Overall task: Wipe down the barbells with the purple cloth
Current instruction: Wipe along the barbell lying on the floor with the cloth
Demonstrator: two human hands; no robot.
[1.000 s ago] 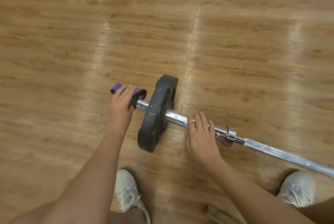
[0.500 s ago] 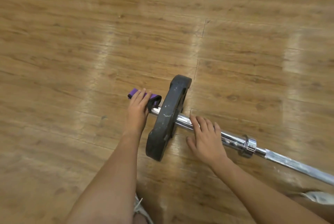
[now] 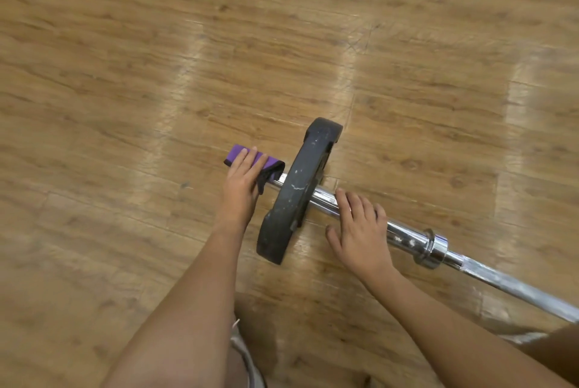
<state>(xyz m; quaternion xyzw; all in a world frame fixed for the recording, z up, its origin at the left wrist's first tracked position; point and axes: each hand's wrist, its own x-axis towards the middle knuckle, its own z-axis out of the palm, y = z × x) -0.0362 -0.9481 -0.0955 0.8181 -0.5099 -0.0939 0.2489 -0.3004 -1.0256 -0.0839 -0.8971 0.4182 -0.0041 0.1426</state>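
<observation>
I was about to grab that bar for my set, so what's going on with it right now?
A person is bent over a barbell lying on the wood floor, apparently cleaning it. Their left hand holds a folded purple cloth over the very end of the bar, just outside the black plate. Their right hand rests on the chrome sleeve between the plate and the collar, likely steadying it.
</observation>
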